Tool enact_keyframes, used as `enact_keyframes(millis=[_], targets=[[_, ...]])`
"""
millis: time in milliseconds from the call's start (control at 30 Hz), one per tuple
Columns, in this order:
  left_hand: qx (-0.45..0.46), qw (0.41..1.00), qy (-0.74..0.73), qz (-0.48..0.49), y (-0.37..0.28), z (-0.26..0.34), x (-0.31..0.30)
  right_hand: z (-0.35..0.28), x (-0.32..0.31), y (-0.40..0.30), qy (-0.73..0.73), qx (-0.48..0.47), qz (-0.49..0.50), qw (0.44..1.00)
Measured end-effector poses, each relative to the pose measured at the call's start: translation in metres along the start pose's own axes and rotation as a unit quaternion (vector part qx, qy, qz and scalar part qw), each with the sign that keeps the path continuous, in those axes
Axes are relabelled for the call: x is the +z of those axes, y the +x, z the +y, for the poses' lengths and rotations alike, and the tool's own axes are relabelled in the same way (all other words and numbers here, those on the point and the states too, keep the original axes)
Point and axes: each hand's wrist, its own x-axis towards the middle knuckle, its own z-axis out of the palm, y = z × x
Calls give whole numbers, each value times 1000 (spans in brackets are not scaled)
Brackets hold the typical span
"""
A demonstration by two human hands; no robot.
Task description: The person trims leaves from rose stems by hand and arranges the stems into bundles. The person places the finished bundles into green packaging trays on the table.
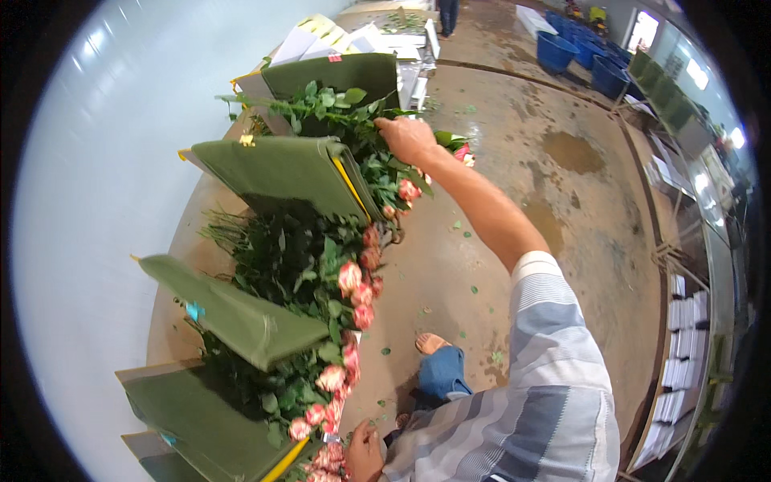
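My right hand (pixel 409 140) reaches out at the top, its curled fingertips against leafy rose stems (pixel 337 111); whether they grip a stem is hidden. Pink-and-white rose blooms (pixel 464 155) show just beyond its wrist. My left hand (pixel 364 452) is low at the bottom, half curled beside rose heads (pixel 328 458), its grip unclear. Between the hands, bunches of pink-and-cream roses (pixel 350 278) lie with blooms towards the floor side and stems towards the pale wall. Green fabric-like sheets (pixel 283 172) stand or lean between the bunches, some with yellow edging; another sheet (pixel 241 313) tilts over stems.
White boxes or sheets (pixel 361 39) are stacked past the far bunch. Wet concrete floor (pixel 476 289) with fallen leaves lies beside me, my foot (pixel 431 343) on it. Blue tubs (pixel 555 51) and a person's legs (pixel 449 18) are farther off. A rack (pixel 680 361) runs along the right.
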Motion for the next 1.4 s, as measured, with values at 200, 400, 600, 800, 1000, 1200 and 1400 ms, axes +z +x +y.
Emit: enact_keyframes(millis=[200, 400, 600, 800, 1000, 1200, 1400], targets=[[-76, 997, -31, -10, 19, 81, -1, 21, 140, 77, -27, 4, -103, 994], [-154, 973, -113, 127, -9, 57, 39, 9, 198, 44, 189, -44, 34, 980], [-116, 974, -110, 160, -51, 40, 33, 72, 185, -175, 261, 22, 84, 961], [-130, 957, -154, 208, -144, -23, 51, -45, 186, -493, 467, 146, -534, 690], [-191, 896, -119, 384, -267, -83, 26, -290, 81, -567, 330, -360, -572, 659], [-252, 799, -169, 520, -373, -132, 10, -454, 3, -638, 310, -466, -619, 551], [-306, 735, -270, 541, -418, -182, 18, -551, 11, -721, 361, -417, -692, 466]])
